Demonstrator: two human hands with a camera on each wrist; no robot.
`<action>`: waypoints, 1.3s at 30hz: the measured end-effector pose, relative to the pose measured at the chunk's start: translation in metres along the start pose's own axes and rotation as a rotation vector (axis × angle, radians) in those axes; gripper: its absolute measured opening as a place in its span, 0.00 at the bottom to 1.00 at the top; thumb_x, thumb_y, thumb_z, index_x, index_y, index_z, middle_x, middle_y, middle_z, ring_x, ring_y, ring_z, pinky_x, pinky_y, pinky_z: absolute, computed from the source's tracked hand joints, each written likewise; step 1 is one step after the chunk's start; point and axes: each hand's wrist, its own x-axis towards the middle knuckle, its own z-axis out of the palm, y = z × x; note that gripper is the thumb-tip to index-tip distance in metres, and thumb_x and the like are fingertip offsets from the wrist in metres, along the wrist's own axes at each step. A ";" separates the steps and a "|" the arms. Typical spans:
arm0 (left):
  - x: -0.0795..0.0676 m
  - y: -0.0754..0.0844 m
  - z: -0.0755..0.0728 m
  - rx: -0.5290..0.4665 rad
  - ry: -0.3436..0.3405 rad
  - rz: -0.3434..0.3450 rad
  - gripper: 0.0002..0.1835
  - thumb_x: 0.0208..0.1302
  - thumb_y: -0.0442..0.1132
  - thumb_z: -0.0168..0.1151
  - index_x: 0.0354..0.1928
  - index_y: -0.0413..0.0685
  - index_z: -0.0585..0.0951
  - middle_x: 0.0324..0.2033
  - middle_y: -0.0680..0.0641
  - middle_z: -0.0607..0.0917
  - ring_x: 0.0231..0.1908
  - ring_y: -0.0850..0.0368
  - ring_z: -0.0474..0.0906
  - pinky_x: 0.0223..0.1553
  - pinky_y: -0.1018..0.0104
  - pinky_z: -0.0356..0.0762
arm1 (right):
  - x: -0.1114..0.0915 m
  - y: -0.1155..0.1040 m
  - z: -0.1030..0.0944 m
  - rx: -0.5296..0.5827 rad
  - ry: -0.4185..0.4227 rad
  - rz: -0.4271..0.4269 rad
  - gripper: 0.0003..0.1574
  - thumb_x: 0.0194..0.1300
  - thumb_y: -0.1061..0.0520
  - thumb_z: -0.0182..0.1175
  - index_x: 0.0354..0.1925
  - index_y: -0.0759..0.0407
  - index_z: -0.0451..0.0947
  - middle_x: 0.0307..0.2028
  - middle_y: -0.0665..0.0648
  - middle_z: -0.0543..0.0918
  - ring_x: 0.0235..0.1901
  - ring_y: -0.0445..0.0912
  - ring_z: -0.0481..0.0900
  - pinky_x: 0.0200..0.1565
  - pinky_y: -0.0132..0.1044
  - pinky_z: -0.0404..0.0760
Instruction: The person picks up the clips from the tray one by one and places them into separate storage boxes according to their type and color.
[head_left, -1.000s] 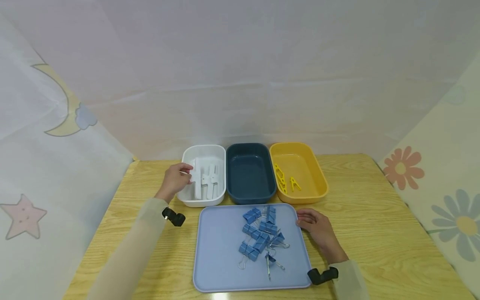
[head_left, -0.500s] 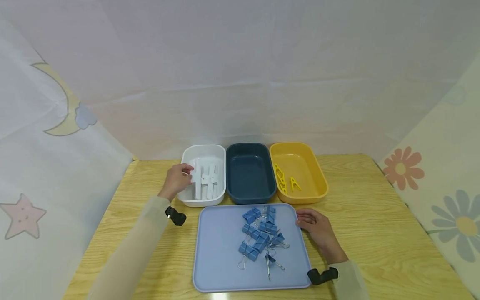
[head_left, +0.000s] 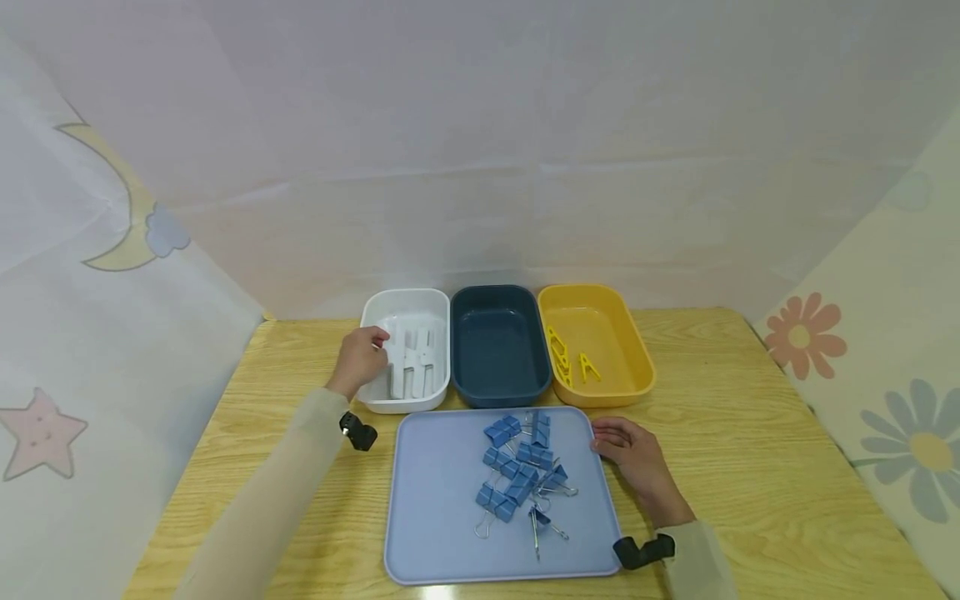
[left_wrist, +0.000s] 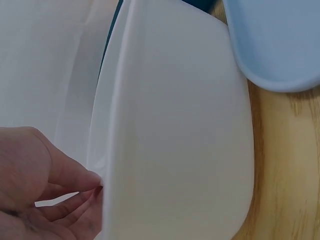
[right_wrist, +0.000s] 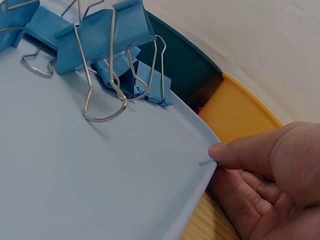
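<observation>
the left hand (head_left: 362,360) reaches over the left edge of the white bin (head_left: 405,407), its thumb and fingertips drawn together; i cannot tell whether they hold anything, since the bin wall hides the tips in the left wrist view. white clips (head_left: 422,371) lie side by side in that bin, just beside the hand. the right hand (head_left: 633,454) grips the pale blue tray (head_left: 442,500) near its far right corner, thumb on top of the rim and fingers below. blue binder clips (head_left: 522,483) lie heaped in the tray's right half, from its far edge toward the near one. along the far edge of the wooden table (head_left: 750,433), the dark blue bin (head_left: 501,350) stands between the white one and the yellow bin (head_left: 615,350), where yellow clips (head_left: 562,360) lie toward the left edge.
</observation>
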 end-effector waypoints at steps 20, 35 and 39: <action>0.001 0.008 0.007 0.113 -0.017 0.009 0.21 0.59 0.25 0.51 0.55 0.29 0.77 0.52 0.32 0.81 0.48 0.42 0.79 0.49 0.50 0.82 | 0.000 0.000 -0.002 0.013 -0.018 -0.012 0.24 0.63 0.62 0.62 0.58 0.66 0.73 0.54 0.65 0.81 0.42 0.32 0.79 0.44 0.21 0.80; 0.004 0.004 0.012 0.154 -0.092 -0.027 0.23 0.63 0.28 0.50 0.61 0.30 0.72 0.59 0.32 0.76 0.56 0.39 0.76 0.58 0.46 0.77 | 0.001 0.001 -0.002 -0.011 -0.025 -0.008 0.24 0.64 0.61 0.62 0.58 0.64 0.74 0.54 0.63 0.81 0.42 0.31 0.80 0.45 0.20 0.78; 0.002 0.006 0.011 0.184 -0.133 -0.057 0.25 0.65 0.29 0.48 0.65 0.32 0.68 0.63 0.32 0.73 0.56 0.40 0.74 0.59 0.46 0.75 | 0.001 0.001 -0.002 -0.006 -0.022 -0.009 0.24 0.64 0.62 0.62 0.58 0.64 0.74 0.54 0.64 0.81 0.42 0.31 0.80 0.45 0.21 0.79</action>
